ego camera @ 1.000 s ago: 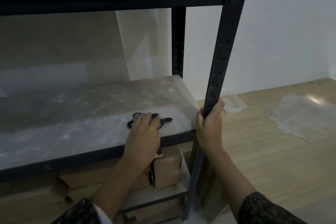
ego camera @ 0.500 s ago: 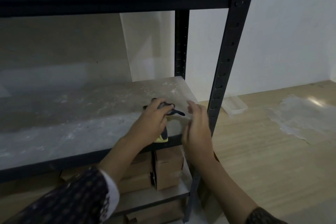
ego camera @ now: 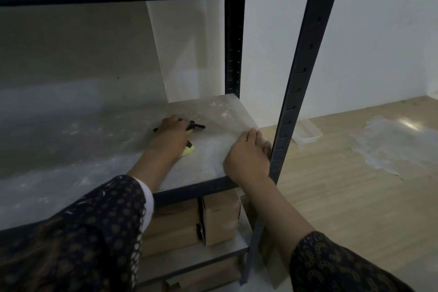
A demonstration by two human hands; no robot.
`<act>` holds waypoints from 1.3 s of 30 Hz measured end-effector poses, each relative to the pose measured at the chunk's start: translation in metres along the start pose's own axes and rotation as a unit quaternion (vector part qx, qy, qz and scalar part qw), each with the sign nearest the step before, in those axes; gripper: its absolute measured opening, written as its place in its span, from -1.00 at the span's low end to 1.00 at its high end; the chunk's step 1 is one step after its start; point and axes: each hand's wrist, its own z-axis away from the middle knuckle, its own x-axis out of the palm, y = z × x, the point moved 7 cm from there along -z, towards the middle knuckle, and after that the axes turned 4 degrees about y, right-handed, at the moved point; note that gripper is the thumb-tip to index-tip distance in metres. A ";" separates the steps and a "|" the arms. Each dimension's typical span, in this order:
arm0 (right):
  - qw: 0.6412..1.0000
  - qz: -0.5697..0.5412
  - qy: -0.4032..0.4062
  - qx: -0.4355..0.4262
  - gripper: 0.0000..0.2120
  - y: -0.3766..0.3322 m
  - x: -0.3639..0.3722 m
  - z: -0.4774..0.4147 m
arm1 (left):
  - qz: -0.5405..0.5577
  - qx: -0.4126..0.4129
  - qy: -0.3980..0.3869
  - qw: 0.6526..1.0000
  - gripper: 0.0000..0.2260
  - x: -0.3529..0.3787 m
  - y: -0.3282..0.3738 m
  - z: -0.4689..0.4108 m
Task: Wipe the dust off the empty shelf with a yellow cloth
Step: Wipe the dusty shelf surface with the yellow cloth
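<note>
Head view: our left hand [ego camera: 171, 135] curls its fingers over the yellow cloth [ego camera: 189, 150] at eleven o'clock on the shelf [ego camera: 94, 161]; right hand [ego camera: 248, 156], fingers pressed together, braces us at three.

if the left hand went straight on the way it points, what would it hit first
Only bare dusty shelf lies ahead of the left hand and its yellow cloth; first in line is probably the pale panel at the shelf's back edge, though depth is unclear.
</note>
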 end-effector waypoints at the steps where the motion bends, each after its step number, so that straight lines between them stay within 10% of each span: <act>1: 1.000 -0.001 0.003 0.000 -0.39 0.000 -0.003 -0.002 | 0.013 -0.008 0.011 1.000 -0.41 -0.005 -0.002 -0.001; 13: 0.996 -0.024 0.081 0.011 -0.65 0.004 -0.009 -0.012 | 0.129 0.172 0.008 0.977 -0.65 0.026 0.099 -0.035; 27: 1.000 0.004 0.029 0.011 -0.61 0.004 -0.010 -0.022 | 0.175 0.101 0.168 0.965 -0.66 -0.024 0.062 -0.060; 39: 0.995 0.013 0.098 0.001 -0.69 0.006 -0.008 -0.031 | 0.118 0.261 -0.030 0.958 -0.65 0.026 0.103 -0.062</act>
